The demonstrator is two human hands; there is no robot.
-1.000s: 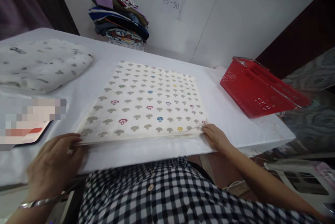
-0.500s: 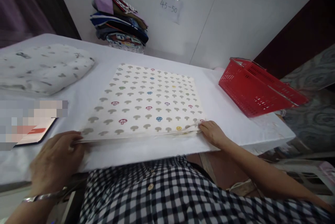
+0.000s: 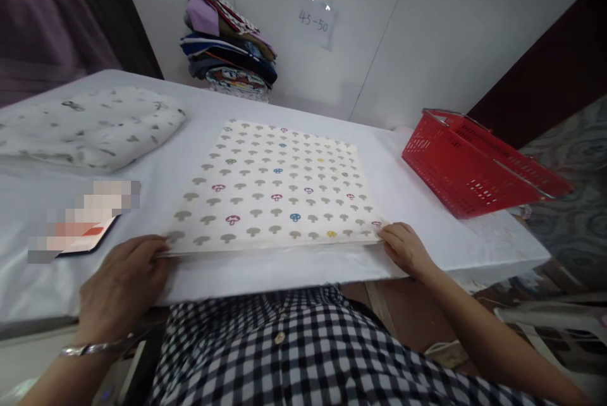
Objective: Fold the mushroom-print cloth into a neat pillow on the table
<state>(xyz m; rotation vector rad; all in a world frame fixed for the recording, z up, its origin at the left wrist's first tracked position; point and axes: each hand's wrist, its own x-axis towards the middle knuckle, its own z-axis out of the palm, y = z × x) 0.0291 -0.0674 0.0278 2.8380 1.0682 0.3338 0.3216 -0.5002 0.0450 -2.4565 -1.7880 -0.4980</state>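
A square folded cloth [image 3: 277, 188], cream with rows of small mushroom prints, lies flat on the white table [image 3: 408, 203] in front of me. My left hand [image 3: 126, 282] pinches its near left corner, fingers curled on the edge. My right hand [image 3: 405, 248] grips the near right corner in the same way. Both hands rest at the table's front edge, just above my checked shirt.
A red plastic basket [image 3: 474, 169] stands tilted at the right end of the table. A white spotted pillow [image 3: 90, 128] lies at the left, with a dark flat device [image 3: 88, 235] before it. Folded fabrics [image 3: 230, 45] are stacked against the back wall.
The view has shifted slightly right and down. Both hands stay on the cloth's near corners; its near right edge, slightly lifted before, now lies flat.
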